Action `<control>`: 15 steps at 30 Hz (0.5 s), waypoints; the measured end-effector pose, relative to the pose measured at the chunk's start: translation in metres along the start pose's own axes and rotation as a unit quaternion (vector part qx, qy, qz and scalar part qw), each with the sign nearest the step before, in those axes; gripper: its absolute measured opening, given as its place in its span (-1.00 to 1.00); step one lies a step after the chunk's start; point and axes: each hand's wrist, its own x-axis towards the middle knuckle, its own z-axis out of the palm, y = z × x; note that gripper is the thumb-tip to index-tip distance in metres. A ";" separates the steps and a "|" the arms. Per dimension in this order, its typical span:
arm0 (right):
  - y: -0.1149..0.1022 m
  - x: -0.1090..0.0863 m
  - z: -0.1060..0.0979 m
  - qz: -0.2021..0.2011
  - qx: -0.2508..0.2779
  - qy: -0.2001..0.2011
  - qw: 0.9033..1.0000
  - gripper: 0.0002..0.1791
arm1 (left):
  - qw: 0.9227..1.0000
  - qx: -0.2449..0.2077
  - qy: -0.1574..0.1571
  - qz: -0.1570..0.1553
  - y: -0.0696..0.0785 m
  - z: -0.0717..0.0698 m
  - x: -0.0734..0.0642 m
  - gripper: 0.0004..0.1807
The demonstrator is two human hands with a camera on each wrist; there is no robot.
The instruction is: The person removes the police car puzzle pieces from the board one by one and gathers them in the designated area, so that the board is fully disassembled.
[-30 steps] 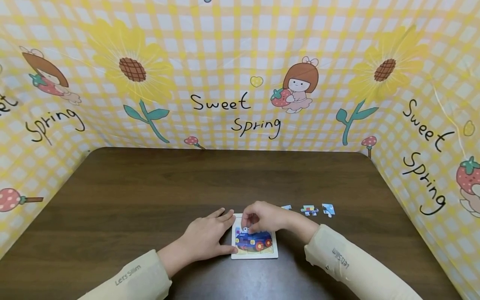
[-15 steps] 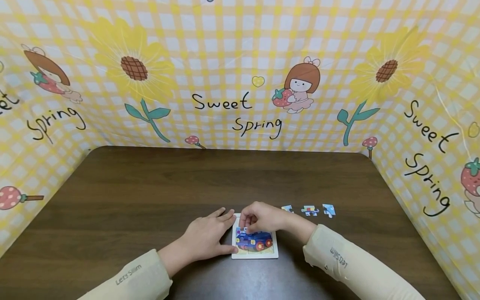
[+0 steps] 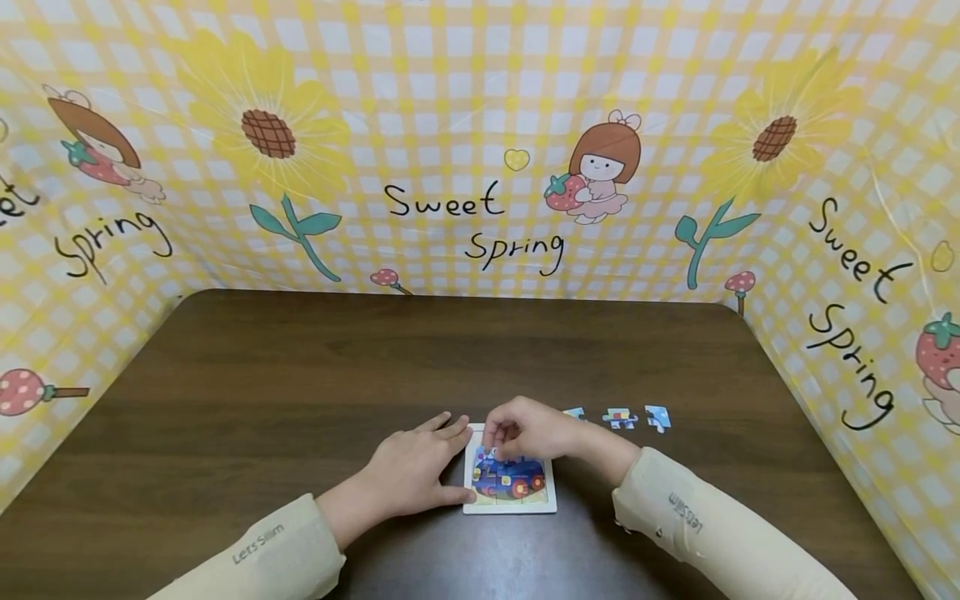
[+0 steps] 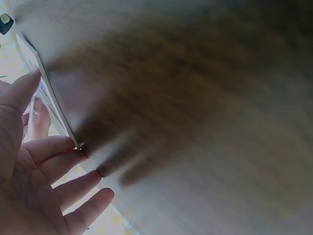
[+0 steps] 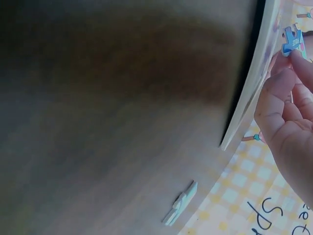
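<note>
A white-rimmed jigsaw tray (image 3: 510, 509) lies on the table with a blue vehicle picture partly assembled in it. My left hand (image 3: 414, 472) rests along its left side, fingers spread and mostly straight, the thumb and fingertips touching the rim. Over the upper left part of the tray, my right hand (image 3: 525, 431) pinches a puzzle piece (image 5: 293, 41) between thumb and fingers. That piece is blue with white lettering, and it is raised above the tray in the right wrist view. The right hand hides the tray's upper part in the head view.
Loose puzzle pieces lie beyond the tray to the right: a blue one (image 3: 657, 417), a multicoloured one (image 3: 619, 418) and one partly behind the right wrist (image 3: 575, 413). A yellow checked cloth (image 3: 450, 125) stands around the brown table (image 3: 315, 350).
The pinched puzzle piece has shifted and tilted slightly at the tray's upper left, with small movements of my right hand. My left hand has kept its place on the rim.
</note>
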 end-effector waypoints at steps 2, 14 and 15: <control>0.000 -0.002 -0.002 -0.005 0.001 0.005 1.000 -0.93 | 1.000 -0.001 0.001 0.002 0.000 0.001 0.000 -0.07; 0.007 -0.023 -0.017 -0.004 -0.006 0.035 0.999 -0.93 | 1.000 -0.004 -0.008 -0.003 0.000 0.001 0.001 -0.04; 0.008 -0.025 -0.018 -0.004 -0.006 0.037 0.999 -0.93 | 1.000 -0.003 -0.008 -0.003 0.000 0.000 0.001 -0.04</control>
